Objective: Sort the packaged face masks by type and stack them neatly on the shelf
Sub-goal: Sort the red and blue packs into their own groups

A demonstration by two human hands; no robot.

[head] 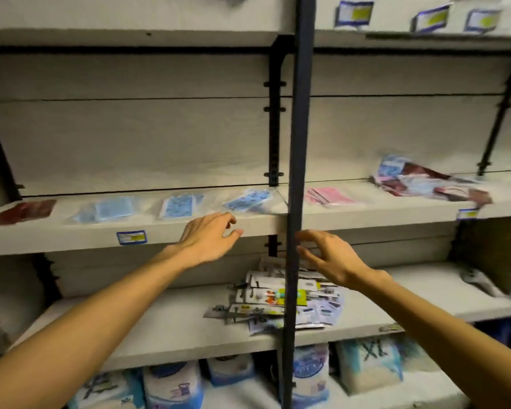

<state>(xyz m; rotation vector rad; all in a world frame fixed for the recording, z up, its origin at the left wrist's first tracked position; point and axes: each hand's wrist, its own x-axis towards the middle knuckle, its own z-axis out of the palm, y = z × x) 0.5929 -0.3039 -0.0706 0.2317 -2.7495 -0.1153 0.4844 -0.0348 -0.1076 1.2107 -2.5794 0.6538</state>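
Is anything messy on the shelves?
Yes. The mixed mask packs on the right of the middle shelf lie in a jumbled heap, and the carded packets below lie scattered. The packs left of the post lie in a tidy row.

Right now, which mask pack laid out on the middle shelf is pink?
The pink pack, just right of the dark upright post; the three packs left of the post are blue, and the far-left one dark red.

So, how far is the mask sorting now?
Done, it seems: separate piles along the middle shelf, dark red packs, three blue piles, pink packs. In hand: nothing; left hand and right hand reach empty. Left: the mixed heap at the right.
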